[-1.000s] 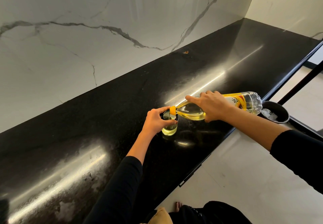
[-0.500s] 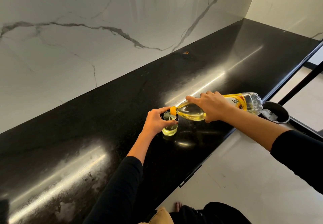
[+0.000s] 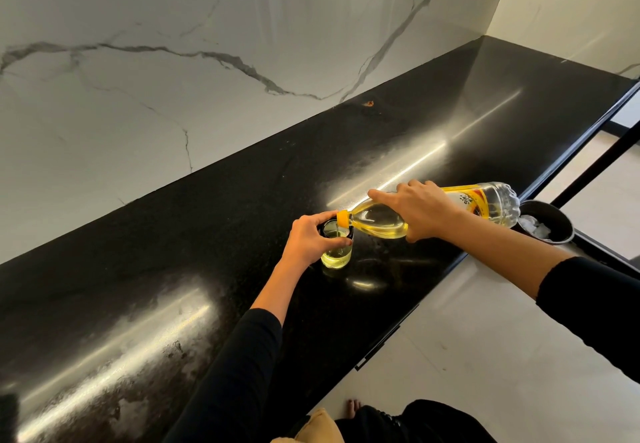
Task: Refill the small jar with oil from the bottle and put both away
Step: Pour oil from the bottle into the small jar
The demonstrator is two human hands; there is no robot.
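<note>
On my feed the left hand (image 3: pixel 310 238) was wrapped round the dark rim of the small clear glass jar (image 3: pixel 336 255), thumb and fingers curled snug on it. That jar stood upright on the glossy black stone counter (image 3: pixel 207 235), near its front edge, partly filled with pale yellow oil. The right hand (image 3: pixel 422 212) gripped the clear plastic oil bottle (image 3: pixel 377 223), yellow at the neck and yellow-red on the label, forefinger laid straight along its shoulder. I saw the bottle tipped nearly flat, mouth right over the jar's opening, a thin thread of oil dropping in. Past the counter's edge, beside the bottle's base, sat a round black bin (image 3: pixel 554 217) holding white scraps. Behind the counter rose the white veined marble wall (image 3: pixel 173 79).
</note>
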